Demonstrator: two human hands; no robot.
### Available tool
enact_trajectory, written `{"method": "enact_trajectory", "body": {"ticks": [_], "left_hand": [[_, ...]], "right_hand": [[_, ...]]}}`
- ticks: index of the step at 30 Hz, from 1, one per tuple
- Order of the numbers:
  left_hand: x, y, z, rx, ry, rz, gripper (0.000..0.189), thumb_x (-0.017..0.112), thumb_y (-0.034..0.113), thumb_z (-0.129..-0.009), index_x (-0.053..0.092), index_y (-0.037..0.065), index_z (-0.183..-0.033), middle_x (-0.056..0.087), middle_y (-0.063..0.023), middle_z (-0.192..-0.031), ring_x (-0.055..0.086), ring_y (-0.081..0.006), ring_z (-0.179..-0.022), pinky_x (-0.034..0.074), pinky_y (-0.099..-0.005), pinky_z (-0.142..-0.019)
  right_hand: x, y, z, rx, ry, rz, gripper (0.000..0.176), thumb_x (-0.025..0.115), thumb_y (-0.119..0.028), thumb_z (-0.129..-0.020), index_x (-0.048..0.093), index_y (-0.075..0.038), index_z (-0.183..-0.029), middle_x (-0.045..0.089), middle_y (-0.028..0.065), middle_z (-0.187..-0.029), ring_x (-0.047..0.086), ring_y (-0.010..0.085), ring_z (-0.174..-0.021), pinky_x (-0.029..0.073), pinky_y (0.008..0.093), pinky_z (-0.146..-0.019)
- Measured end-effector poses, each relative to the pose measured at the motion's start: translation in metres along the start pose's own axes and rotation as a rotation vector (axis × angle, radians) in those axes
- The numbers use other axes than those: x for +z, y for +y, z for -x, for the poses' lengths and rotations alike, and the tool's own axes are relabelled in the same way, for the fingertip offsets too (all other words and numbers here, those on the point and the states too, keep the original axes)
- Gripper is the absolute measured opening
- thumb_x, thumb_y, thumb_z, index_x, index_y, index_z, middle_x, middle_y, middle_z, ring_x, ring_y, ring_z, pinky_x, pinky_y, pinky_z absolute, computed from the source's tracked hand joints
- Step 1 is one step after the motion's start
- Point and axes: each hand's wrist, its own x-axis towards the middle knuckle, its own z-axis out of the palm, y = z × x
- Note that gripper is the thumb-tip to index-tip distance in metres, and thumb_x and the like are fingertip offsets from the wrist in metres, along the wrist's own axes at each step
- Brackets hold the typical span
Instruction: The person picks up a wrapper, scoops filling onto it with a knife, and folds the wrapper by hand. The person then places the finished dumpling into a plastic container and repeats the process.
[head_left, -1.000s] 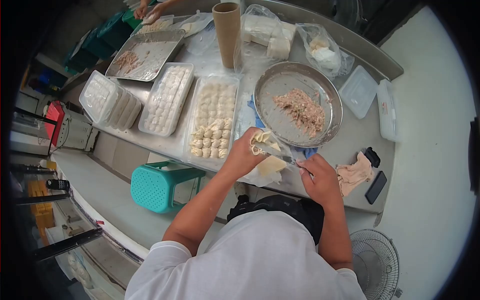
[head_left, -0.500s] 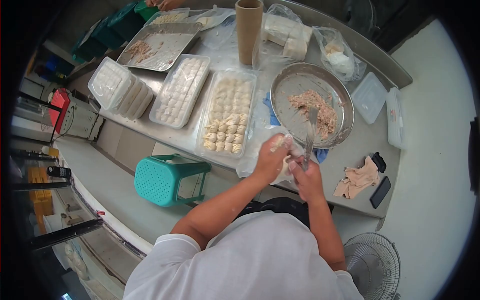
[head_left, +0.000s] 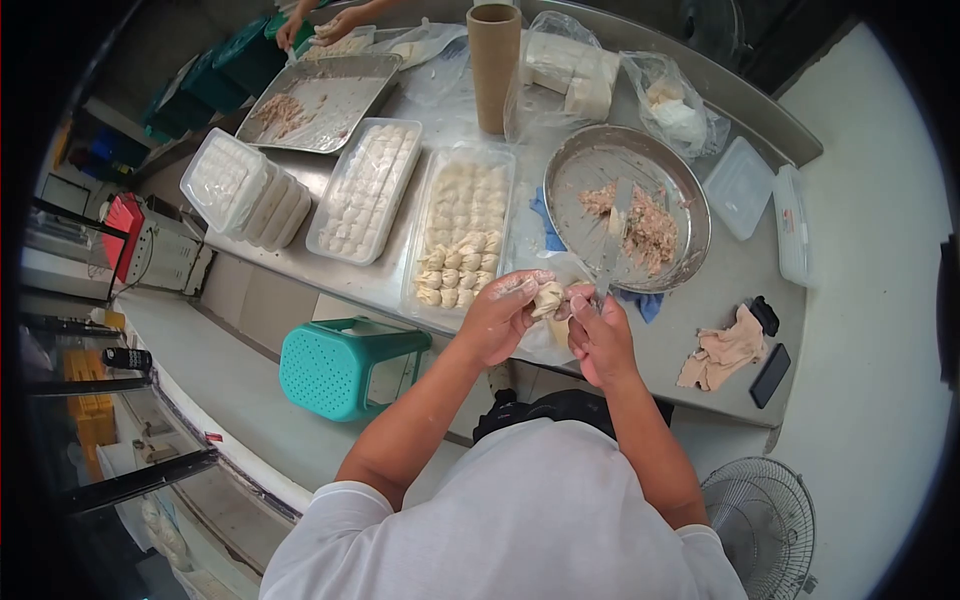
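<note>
My left hand (head_left: pixel 500 318) is closed around a pleated dumpling (head_left: pixel 548 300), its wrapper gathered at the top. Gripped in my right hand (head_left: pixel 607 345) is a flat metal spatula (head_left: pixel 612 240), its blade pointing up over the round metal pan (head_left: pixel 568 240). The right fingertips also come up against the dumpling's side. Minced filling (head_left: pixel 650 225) is heaped inside the pan. Left of the pan, a clear plastic tub (head_left: pixel 410 255) holds rows of dumplings, the nearer ones (head_left: pixel 465 270) more yellow. Below my hands lies part of a plastic bag with pale wrappers (head_left: pixel 550 345).
A second tub of dumplings (head_left: pixel 365 190) and stacked tubs (head_left: pixel 245 190) stand leftward. Behind are a tray with filling (head_left: pixel 350 85), a cardboard tube (head_left: pixel 493 70) and another person's hands (head_left: pixel 335 25). A cloth (head_left: pixel 730 350) and phone (head_left: pixel 770 375) lie right; a green stool (head_left: pixel 330 370) stands below.
My hands have shifted left and slightly up, and the dumpling now shows gathered in my left fingers. The spatula has tilted more upright. The other person's hands have come further into view.
</note>
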Motion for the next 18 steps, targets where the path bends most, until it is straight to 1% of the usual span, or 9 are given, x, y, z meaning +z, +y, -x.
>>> {"method": "enact_trajectory", "body": {"ticks": [1,3,5,6,8,12,14,16,18], "left_hand": [[0.001,0.003,0.002,0.0,0.001,-0.003,0.031,0.06,0.015,-0.097,0.056,-0.006,-0.12,0.065,-0.0108,-0.107,0.064,-0.0178,-0.097,0.052,-0.0317,-0.086],[0.004,0.008,0.006,0.021,0.008,-0.097,0.036,0.061,0.012,-0.096,0.054,-0.006,-0.126,0.063,-0.0125,-0.114,0.063,-0.0193,-0.106,0.051,-0.0331,-0.093],[0.001,0.01,0.005,0.016,0.02,-0.165,0.036,0.062,0.01,-0.095,0.053,-0.005,-0.126,0.063,-0.0127,-0.116,0.062,-0.0197,-0.109,0.051,-0.0333,-0.095],[0.0,0.01,0.004,0.014,0.032,-0.23,0.037,0.063,0.008,-0.093,0.053,-0.005,-0.126,0.062,-0.0129,-0.118,0.061,-0.0201,-0.111,0.05,-0.0335,-0.097],[-0.004,0.008,0.001,0.0,0.033,-0.227,0.037,0.064,0.007,-0.093,0.054,-0.004,-0.127,0.061,-0.0126,-0.119,0.061,-0.0199,-0.112,0.05,-0.0335,-0.097],[-0.004,0.005,-0.003,-0.058,0.047,-0.278,0.038,0.062,0.001,-0.092,0.054,-0.003,-0.129,0.059,-0.011,-0.12,0.057,-0.0183,-0.113,0.047,-0.0318,-0.096],[-0.002,0.001,-0.007,-0.053,0.069,-0.294,0.039,0.063,0.001,-0.091,0.054,-0.003,-0.129,0.058,-0.011,-0.121,0.056,-0.0176,-0.113,0.047,-0.0315,-0.096],[0.006,0.001,-0.01,-0.047,0.089,-0.309,0.04,0.064,0.0,-0.091,0.054,-0.003,-0.13,0.058,-0.011,-0.122,0.056,-0.0169,-0.113,0.046,-0.0312,-0.096],[0.016,0.003,-0.012,0.018,0.039,-0.41,0.039,0.064,0.001,-0.09,0.055,-0.004,-0.128,0.061,-0.0108,-0.118,0.058,-0.0169,-0.109,0.048,-0.0314,-0.094]], "right_hand": [[-0.001,-0.001,0.001,-0.028,0.0,0.041,0.025,0.068,-0.023,-0.093,0.057,-0.007,-0.109,0.061,0.0027,-0.084,0.041,0.0016,-0.05,0.033,0.0196,-0.043],[-0.002,0.002,-0.001,-0.055,0.002,0.079,0.028,0.07,-0.022,-0.092,0.058,-0.006,-0.112,0.061,0.0028,-0.085,0.041,0.0012,-0.051,0.034,0.0192,-0.044],[-0.005,0.012,-0.007,-0.354,0.074,0.401,0.034,0.074,-0.018,-0.089,0.059,-0.004,-0.116,0.06,0.0019,-0.086,0.037,0.0003,-0.052,0.034,0.0183,-0.049],[-0.005,0.011,-0.007,-0.355,0.077,0.398,0.034,0.074,-0.018,-0.089,0.059,-0.004,-0.116,0.06,0.0019,-0.086,0.037,0.0003,-0.052,0.034,0.0183,-0.049],[-0.006,0.007,-0.007,-0.423,0.077,0.628,0.035,0.079,-0.013,-0.083,0.062,-0.003,-0.113,0.059,0.0007,-0.089,0.034,0.0011,-0.055,0.033,0.0194,-0.051],[-0.005,0.006,-0.012,-0.487,0.098,0.652,0.031,0.08,-0.012,-0.082,0.065,-0.003,-0.106,0.058,0.0,-0.09,0.033,0.0022,-0.055,0.032,0.0214,-0.051],[-0.009,0.005,-0.014,-0.529,0.109,0.753,0.028,0.08,-0.011,-0.081,0.066,-0.003,-0.104,0.058,-0.0001,-0.091,0.033,0.0023,-0.055,0.032,0.0225,-0.051],[-0.013,0.003,-0.014,-0.5,0.127,0.724,0.027,0.079,-0.01,-0.082,0.066,-0.003,-0.105,0.058,-0.0003,-0.09,0.035,0.0024,-0.057,0.034,0.0219,-0.053],[-0.019,0.002,-0.016,-0.474,0.15,0.694,0.026,0.077,-0.01,-0.083,0.065,-0.003,-0.106,0.057,-0.0006,-0.089,0.037,0.0025,-0.059,0.035,0.0214,-0.055]]}}
